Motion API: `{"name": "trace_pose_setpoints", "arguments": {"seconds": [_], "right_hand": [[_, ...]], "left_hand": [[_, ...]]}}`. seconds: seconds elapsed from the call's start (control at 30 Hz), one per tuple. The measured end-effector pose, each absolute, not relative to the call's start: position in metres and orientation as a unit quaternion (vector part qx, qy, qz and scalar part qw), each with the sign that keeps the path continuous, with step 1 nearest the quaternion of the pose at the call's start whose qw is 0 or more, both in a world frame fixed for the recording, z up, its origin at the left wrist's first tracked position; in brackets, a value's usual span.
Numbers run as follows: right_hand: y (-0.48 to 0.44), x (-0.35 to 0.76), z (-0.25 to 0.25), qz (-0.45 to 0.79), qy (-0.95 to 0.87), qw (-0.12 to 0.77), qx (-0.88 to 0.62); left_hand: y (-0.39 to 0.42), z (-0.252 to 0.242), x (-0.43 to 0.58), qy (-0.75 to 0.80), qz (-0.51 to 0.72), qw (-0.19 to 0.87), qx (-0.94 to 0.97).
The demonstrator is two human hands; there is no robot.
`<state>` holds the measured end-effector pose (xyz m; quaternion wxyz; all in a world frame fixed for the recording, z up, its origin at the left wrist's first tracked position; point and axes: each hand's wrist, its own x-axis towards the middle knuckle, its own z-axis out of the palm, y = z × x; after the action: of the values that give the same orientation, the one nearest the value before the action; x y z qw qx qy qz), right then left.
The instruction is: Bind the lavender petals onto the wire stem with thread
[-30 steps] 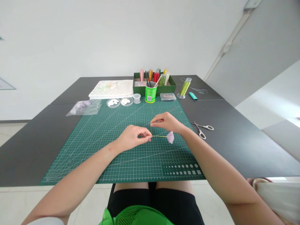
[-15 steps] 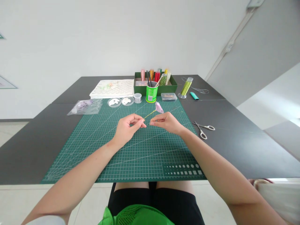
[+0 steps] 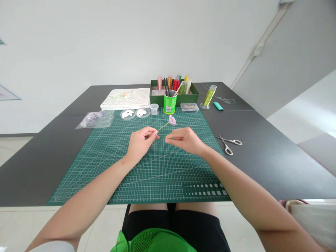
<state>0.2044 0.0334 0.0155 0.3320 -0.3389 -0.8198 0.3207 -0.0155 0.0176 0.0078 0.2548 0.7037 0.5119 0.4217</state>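
Observation:
A pale purple flower (image 3: 172,120) on a thin green stem (image 3: 163,126) is held over the green cutting mat (image 3: 147,171). My left hand (image 3: 142,141) pinches the lower stem between thumb and fingertips, with the bloom leaning up and to the right. Just right of the stem, my right hand (image 3: 186,140) has its thumb and fingertips pressed together in a pinch. Whatever lies in that pinch, if anything, is too small to make out. The two hands are a short gap apart.
Scissors (image 3: 228,144) lie to the right. A green can of brushes (image 3: 170,104) stands behind, before a dark green box (image 3: 194,97) of colored rolls. A tilted yellow-green roll (image 3: 210,96), small dishes (image 3: 143,112), white sheets (image 3: 112,99) and a plastic bag (image 3: 105,120) surround the mat's far edge.
My left hand and the flower have shifted a little to the left, and the bloom has turned. My right hand stays pinched and has moved slightly left.

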Motion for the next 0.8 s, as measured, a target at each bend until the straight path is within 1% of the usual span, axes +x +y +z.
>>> {"name": "trace_pose_setpoints", "arguments": {"seconds": [0.1, 0.23, 0.57, 0.8], "right_hand": [[0.030, 0.204, 0.020, 0.298, -0.831, 0.332, -0.332], [0.029, 0.205, 0.023, 0.275, -0.841, 0.338, -0.320], [0.026, 0.209, 0.028, 0.197, -0.858, 0.351, -0.319], [0.029, 0.212, 0.029, 0.191, -0.850, 0.357, -0.336]], "left_hand": [[0.017, 0.007, -0.016, 0.521, 0.388, 0.200, 0.734], [0.017, 0.005, -0.016, 0.516, 0.362, 0.172, 0.757], [0.014, 0.007, -0.013, 0.477, 0.273, 0.183, 0.815], [0.012, 0.003, -0.012, 0.447, 0.225, 0.159, 0.851]]}}
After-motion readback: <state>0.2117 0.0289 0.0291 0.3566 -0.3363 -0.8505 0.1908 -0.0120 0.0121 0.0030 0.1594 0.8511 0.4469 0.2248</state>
